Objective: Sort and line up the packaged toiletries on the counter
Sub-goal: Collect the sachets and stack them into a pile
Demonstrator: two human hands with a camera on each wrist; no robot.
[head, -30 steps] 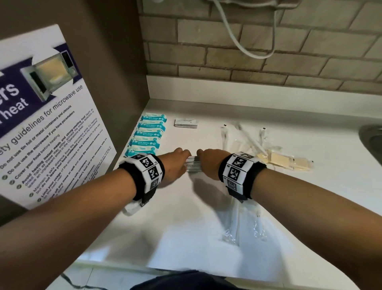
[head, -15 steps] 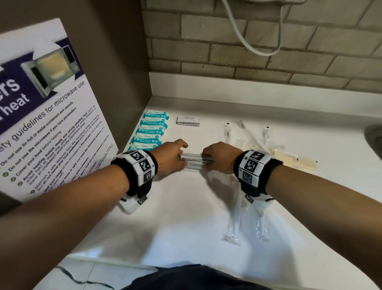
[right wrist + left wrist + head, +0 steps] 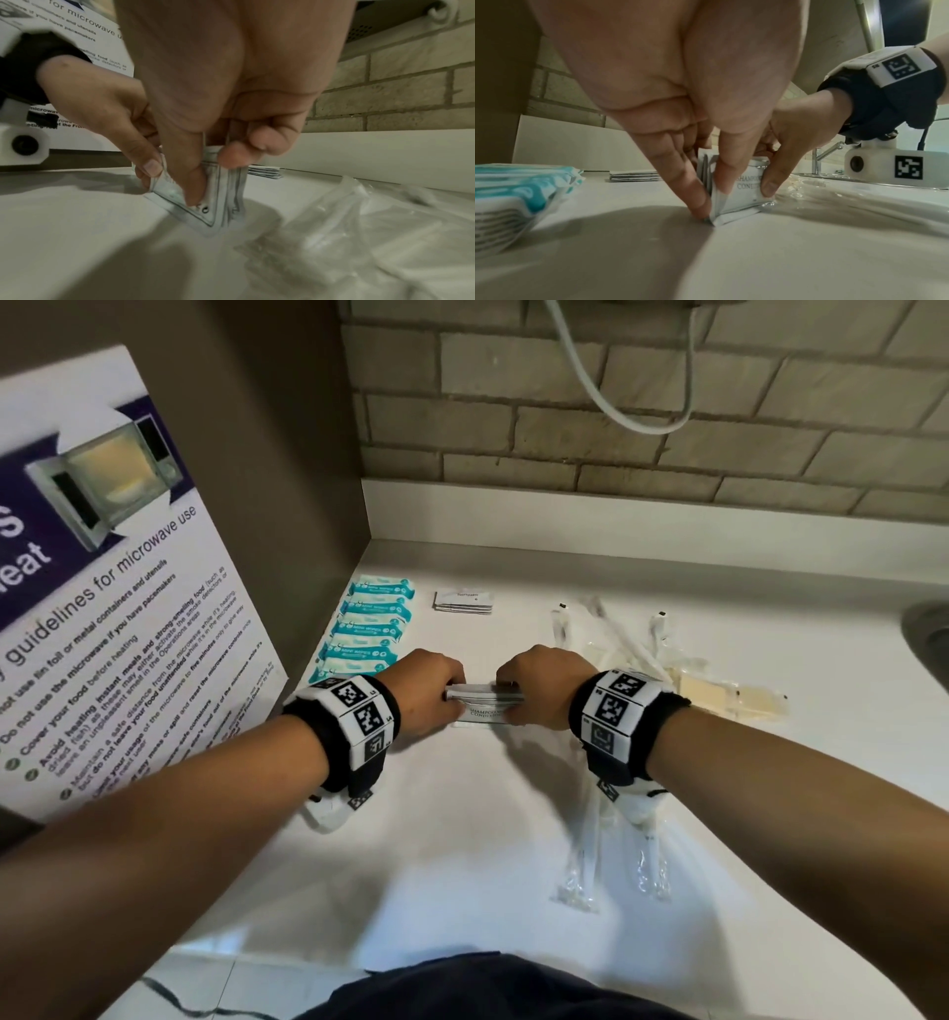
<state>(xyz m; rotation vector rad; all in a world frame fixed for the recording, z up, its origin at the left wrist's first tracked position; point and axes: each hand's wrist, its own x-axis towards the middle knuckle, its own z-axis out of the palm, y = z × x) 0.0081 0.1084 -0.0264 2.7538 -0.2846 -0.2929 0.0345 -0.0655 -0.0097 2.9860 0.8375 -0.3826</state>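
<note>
Both hands pinch the stack of shampoo sachets (image 3: 485,706) on edge on the counter (image 3: 462,839), left hand (image 3: 429,693) and right hand (image 3: 539,690) at opposite ends, and uneven squeezing could fan the slippery packets sideways.

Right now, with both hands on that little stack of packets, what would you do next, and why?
Probably lay the sachets flat on the counter and let go. The left hand and right hand pinch them upright on edge, squared together, while the wipes already lie in a neat line nearby.
</note>
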